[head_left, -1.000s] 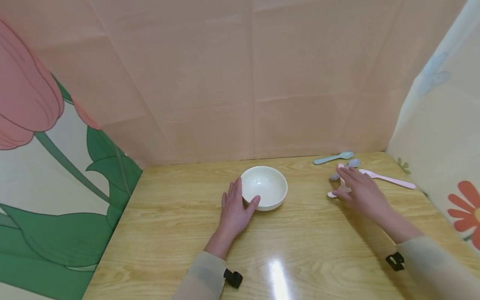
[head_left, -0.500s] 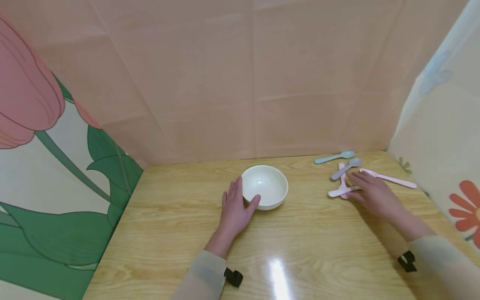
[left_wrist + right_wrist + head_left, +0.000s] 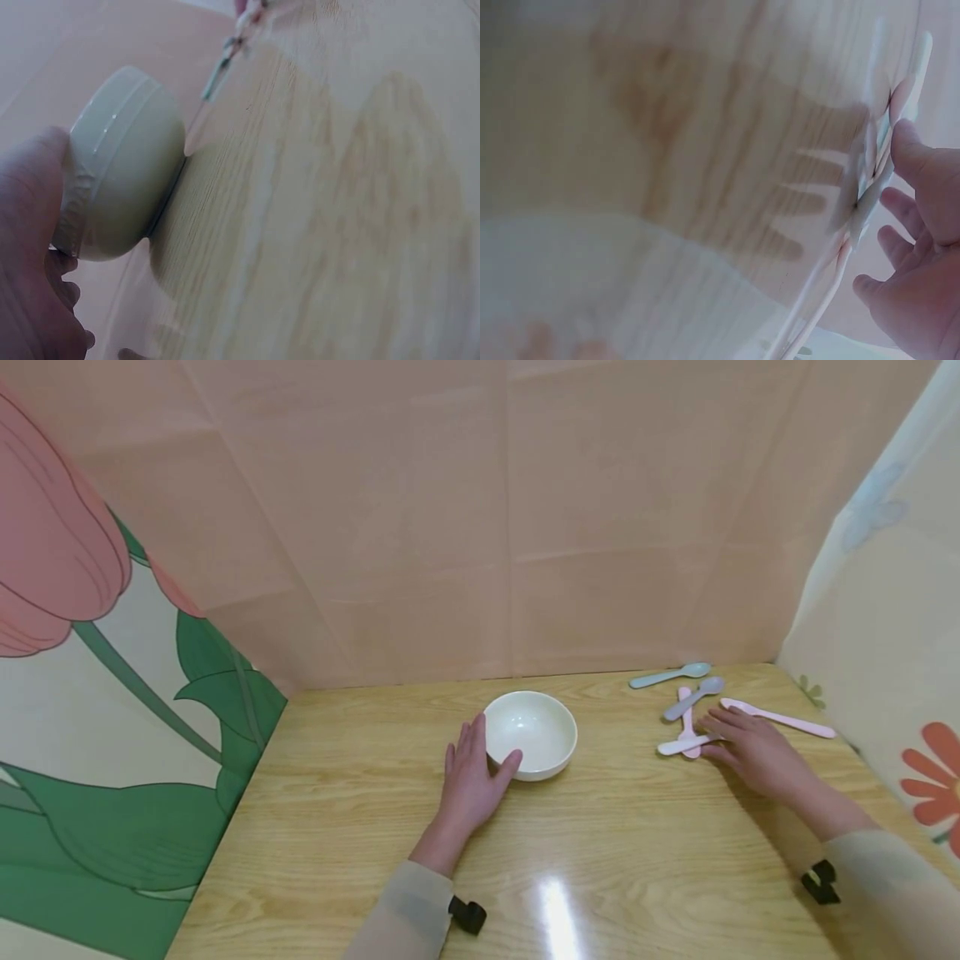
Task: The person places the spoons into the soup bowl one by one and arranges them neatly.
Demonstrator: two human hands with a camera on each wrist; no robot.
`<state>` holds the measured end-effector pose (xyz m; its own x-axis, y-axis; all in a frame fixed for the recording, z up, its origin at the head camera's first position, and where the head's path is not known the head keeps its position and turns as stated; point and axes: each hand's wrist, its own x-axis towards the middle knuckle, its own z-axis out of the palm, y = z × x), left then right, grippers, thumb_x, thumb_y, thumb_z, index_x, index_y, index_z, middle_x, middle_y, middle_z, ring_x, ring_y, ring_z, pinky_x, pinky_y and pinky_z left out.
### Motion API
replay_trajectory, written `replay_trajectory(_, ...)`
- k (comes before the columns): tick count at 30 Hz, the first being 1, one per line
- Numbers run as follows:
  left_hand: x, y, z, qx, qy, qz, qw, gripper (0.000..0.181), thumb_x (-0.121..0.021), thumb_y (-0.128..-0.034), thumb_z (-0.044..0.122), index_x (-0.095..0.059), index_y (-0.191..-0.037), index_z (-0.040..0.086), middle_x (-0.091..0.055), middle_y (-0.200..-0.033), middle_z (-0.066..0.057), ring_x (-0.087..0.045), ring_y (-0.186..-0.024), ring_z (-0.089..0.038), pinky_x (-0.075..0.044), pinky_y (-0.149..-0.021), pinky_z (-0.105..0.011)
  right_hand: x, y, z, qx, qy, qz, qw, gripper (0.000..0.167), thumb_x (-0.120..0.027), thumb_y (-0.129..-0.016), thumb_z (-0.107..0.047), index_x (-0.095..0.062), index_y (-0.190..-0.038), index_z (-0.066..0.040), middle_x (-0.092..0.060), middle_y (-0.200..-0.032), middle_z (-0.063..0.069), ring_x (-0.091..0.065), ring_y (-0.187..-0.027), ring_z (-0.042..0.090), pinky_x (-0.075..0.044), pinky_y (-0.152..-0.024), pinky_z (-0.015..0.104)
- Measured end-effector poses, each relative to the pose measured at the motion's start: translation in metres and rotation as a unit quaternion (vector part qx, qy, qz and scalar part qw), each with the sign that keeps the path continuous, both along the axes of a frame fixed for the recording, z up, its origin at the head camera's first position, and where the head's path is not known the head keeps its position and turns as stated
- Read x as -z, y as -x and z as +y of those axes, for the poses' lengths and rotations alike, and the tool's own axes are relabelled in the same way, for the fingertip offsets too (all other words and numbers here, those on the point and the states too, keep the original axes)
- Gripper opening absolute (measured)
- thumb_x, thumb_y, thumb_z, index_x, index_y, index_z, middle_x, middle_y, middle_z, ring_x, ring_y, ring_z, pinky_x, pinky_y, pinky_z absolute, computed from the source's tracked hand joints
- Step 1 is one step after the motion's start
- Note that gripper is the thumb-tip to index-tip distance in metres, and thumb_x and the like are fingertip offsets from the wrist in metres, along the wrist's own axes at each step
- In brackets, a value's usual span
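Observation:
The white bowl (image 3: 531,735) stands upright on the wooden table; my left hand (image 3: 471,781) rests against its left side, fingers fairly straight, thumb at the near rim. In the left wrist view the bowl (image 3: 131,165) is beside the thumb of my left hand (image 3: 30,247). At the right, my right hand (image 3: 757,756) is over the end of a white spoon (image 3: 682,746), thumb and fingers apart. This spoon crosses a pink one (image 3: 687,718), which a lavender spoon (image 3: 692,700) also overlaps. In the right wrist view, the thumb of my right hand (image 3: 930,225) is close to the spoons.
A light blue spoon (image 3: 671,676) lies behind the lavender one. Another pink spoon (image 3: 787,721) is right of the pile, beyond my right fingers. A pink cloth backdrop (image 3: 405,527) rises at the table's back edge, with patterned sheets (image 3: 885,635) at the sides.
My right hand has drawn back to the right, uncovering the lavender and pink spoons. My left hand and the bowl have stayed in place.

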<state>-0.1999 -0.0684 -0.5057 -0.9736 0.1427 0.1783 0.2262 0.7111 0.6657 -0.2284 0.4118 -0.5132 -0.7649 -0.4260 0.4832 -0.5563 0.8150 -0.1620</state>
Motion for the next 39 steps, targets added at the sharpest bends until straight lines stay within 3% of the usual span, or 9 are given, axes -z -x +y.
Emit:
replay_trajectory(10, 0.0000, 0.0005, -0.0001, 0.000, 0.005, -0.001, 1.0000, 0.099, -0.051, -0.1089, 0.070, -0.018, -0.177, 0.005, -0.026, -0.180, -0.019, -0.017, -0.168, -0.040, -0.011, -0.133, -0.066, -0.0010, -0.0011, 0.0016, 0.008, -0.023, -0.029, 0.9993, 0.038, -0.090, -0.087, -0.007, -0.081, -0.123, -0.001, -0.071, -0.132, 0.035, -0.059, -0.129, 0.062, -0.045, -0.100, 0.074)
replay_trajectory(28, 0.0012, 0.0009, -0.0004, -0.001, 0.005, 0.002, 1.0000, 0.099, -0.051, -0.1090, 0.069, -0.019, -0.176, 0.004, -0.027, -0.180, -0.017, -0.018, -0.168, -0.040, -0.012, -0.133, -0.066, -0.0030, 0.0015, -0.0002, -0.009, -0.011, 0.002, 0.9999, 0.028, -0.094, -0.075, 0.004, -0.082, -0.098, -0.004, -0.073, -0.122, 0.035, -0.063, -0.120, 0.062, -0.049, -0.095, 0.072)
replay_trajectory(34, -0.0014, -0.0007, 0.0003, -0.002, 0.010, -0.003, 0.9999, 0.098, -0.051, -0.1093, 0.069, -0.017, -0.177, 0.006, -0.026, -0.181, -0.017, -0.017, -0.168, -0.039, -0.010, -0.134, -0.065, -0.0046, -0.0003, -0.0030, -0.001, -0.009, -0.003, 1.0000, 0.025, -0.095, -0.075, 0.002, -0.079, -0.093, -0.007, -0.075, -0.118, 0.031, -0.065, -0.116, 0.059, -0.049, -0.095, 0.069)
replay_trajectory(39, -0.0021, -0.0010, 0.0005, -0.003, 0.010, -0.005, 0.9999, 0.098, -0.051, -0.1094, 0.068, -0.017, -0.177, 0.006, -0.026, -0.181, -0.017, -0.016, -0.168, -0.039, -0.010, -0.134, -0.064, -0.0093, -0.0026, -0.0074, 0.017, -0.005, -0.013, 0.9997, 0.023, -0.096, -0.078, -0.002, -0.078, -0.092, -0.007, -0.075, -0.106, 0.021, -0.068, -0.108, 0.053, -0.050, -0.092, 0.066)
